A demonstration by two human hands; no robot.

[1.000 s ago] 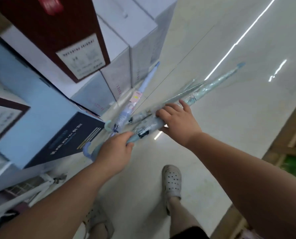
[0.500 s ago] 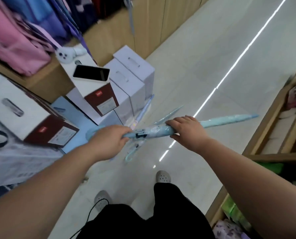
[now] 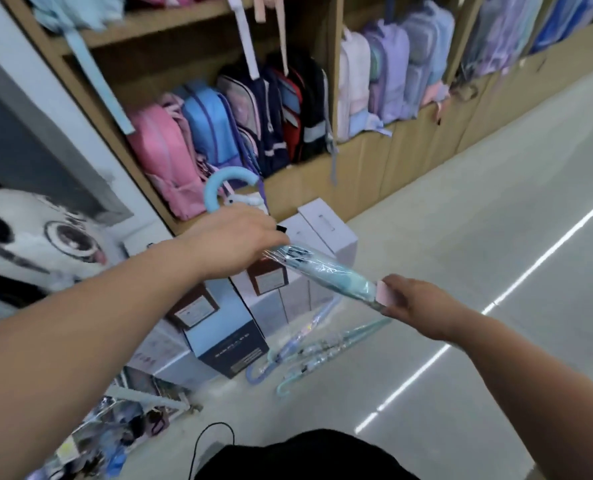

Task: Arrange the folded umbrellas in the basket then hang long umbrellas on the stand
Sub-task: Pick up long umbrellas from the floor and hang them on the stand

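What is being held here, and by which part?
A long light-blue umbrella: left hand grips it just below the curved handle, right hand holds its wrapped canopy.

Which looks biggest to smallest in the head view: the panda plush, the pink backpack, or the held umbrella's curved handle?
1. panda plush, though it is nearer the camera and cut off by the frame
2. pink backpack
3. curved handle, clearly smallest

The long plastic-wrapped umbrella [image 3: 326,271] is pale aqua with a sky-blue hooked handle [image 3: 215,185] and a pink tag [image 3: 387,292], the fabric backpacks [image 3: 212,133] run pink, blue, navy and red, and the big plush panda [image 3: 28,237] is black-and-white.
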